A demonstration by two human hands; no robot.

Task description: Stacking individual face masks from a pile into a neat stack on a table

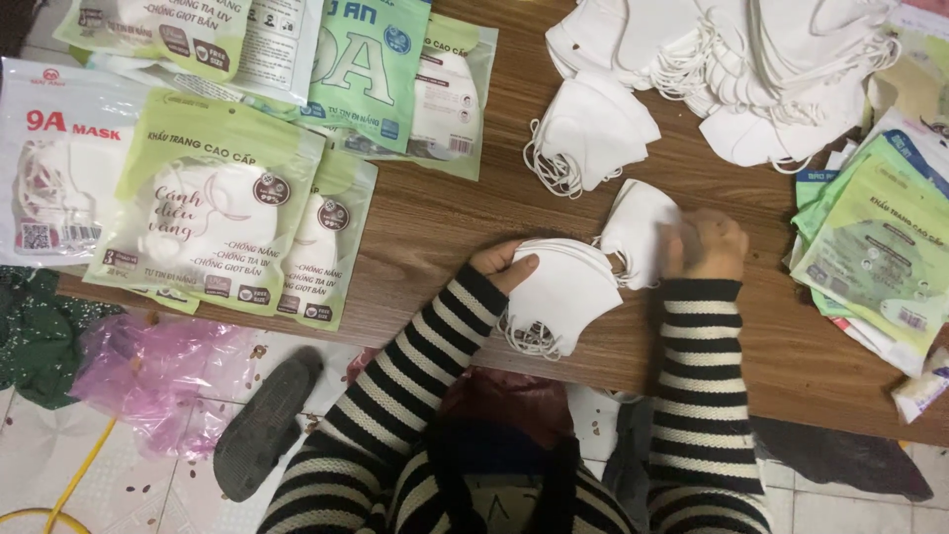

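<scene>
Currently the left hand [504,265] is gripping a small stack of white folded masks [559,292] at the table's near edge, thumb over the top, fingers closing underneath; ear loops are dangling at the stack's 6 o'clock. The right hand [707,245] is sitting just at 3 o'clock of that stack, blurred, and is touching a single white mask [638,232]. Whether its fingers are pinching the mask or only pressing on it, I cannot tell.

Key relation: the single mask is lying at about 1 o'clock from the held stack, almost touching it, its long axis running roughly 11 to 5 o'clock. The right hand is the nearer one to it.

Around them on the wooden table [435,213]: a loose heap of white masks [751,69] at 12 to 1 o'clock, green printed packets [213,213] at 9 to 10 o'clock, more flat green packets [875,252] at 3 o'clock.

Hard to make out: the right fingertips are smearing with motion; the stack's underside and the left fingers are hiding beneath it; the heap is running off the top edge.
</scene>
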